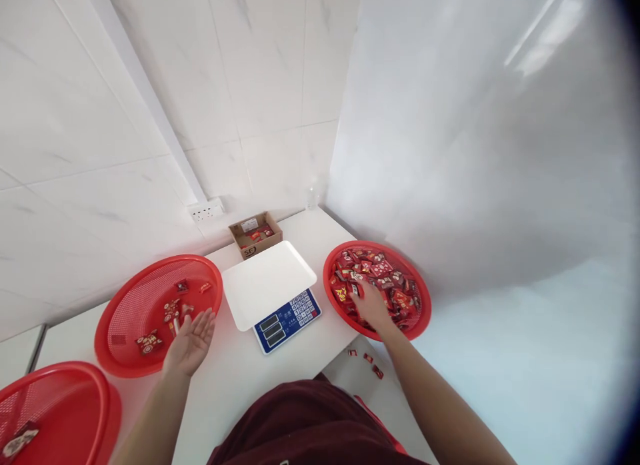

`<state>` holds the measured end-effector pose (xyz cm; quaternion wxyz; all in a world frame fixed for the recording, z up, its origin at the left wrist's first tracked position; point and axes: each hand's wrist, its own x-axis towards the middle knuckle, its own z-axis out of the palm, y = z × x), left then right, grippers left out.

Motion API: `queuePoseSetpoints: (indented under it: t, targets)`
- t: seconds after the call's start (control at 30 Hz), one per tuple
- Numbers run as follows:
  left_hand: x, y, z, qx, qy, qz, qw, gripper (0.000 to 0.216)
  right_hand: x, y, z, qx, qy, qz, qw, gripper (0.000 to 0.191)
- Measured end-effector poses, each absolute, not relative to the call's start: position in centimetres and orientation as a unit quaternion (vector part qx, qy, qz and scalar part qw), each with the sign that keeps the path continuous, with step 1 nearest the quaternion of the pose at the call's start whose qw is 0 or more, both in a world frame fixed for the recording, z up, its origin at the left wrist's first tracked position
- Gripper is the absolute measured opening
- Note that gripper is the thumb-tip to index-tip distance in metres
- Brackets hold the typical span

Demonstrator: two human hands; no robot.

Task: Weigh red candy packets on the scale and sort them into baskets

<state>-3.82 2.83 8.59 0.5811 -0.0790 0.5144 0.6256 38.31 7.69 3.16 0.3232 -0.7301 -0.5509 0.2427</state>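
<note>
Head view: packets point(383, 268) in mixed directions

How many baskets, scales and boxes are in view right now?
Red baskets: 3 (left, right, near-left corner)
Scale: 1
Cardboard box: 1
Total: 5
</note>
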Motion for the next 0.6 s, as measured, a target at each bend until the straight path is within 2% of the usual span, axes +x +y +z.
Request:
queuePoseSetpoints:
  t: [0.07,0.17,0.23,0.3,0.37,0.47,0.6]
  targets:
    - [-3.1,2.0,7.7,-0.091,0.52,0.597,0.604,0.028,42.0,6.7,2.1,-0.785,-0.51,0.234,0.262,0.051]
    - [-1.8,1.3,6.3,-0.095,0.523,0.568,0.629,0.023,44.7,5.4,0.3,-0.832,-0.476,0.262,0.109,0.061]
    - [-1.1,1.3,5.8,-0.088,0.522,0.554,0.642,0.021,44.7,5.2,-0.4,-0.847,-0.476,0.238,0.011,0.066]
    - [-0.5,1.5,5.6,-0.079,0.521,0.544,0.653,0.019,44.2,5.4,-0.7,-0.855,-0.474,0.204,-0.048,0.066]
    - [0.0,1.7,5.7,-0.069,0.52,0.535,0.662,0.016,43.9,5.8,-0.7,-0.851,-0.481,0.202,-0.06,0.06]
    - [0.8,2.0,6.2,-0.059,0.516,0.524,0.675,0.014,44.8,5.8,-0.5,-0.819,-0.533,0.211,-0.03,0.046]
    - [1.4,1.8,6.5,-0.051,0.521,0.512,0.681,0.014,46.7,5.3,-0.5,-0.797,-0.55,0.23,0.094,0.031]
